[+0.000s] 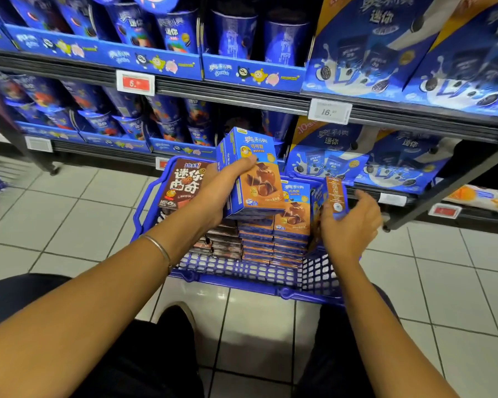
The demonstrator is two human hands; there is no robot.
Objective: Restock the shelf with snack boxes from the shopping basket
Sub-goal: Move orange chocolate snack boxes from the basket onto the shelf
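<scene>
The step in hand is judged to be the taking of snack boxes out of the shopping basket [242, 280], which stands on the tiled floor just in front of the shelf [270, 96]. A small bundle of blue and orange boxes [256, 179] is held above the basket by the left hand [224, 188], with the fingers curled round it and the thumb laid on the printed front. One more narrow box [336, 193], seen from its edge, is gripped at its lower end by the right hand [351, 222], near the right side of the basket. Many boxes of the same kind [291, 225] are stacked inside the basket, and a brown box [184, 182] stands at its far left, so the task is judged to be far from finished. For the next move, the held boxes must be carried up to a free place on the shelf and set upright, front outward. Such a place cannot be seen: part of the lower shelf is hidden behind the bundle. It cannot be told exactly how many boxes are in the left hand. The bottom of the basket is covered, and the shelf goods at the left are blurred.
</scene>
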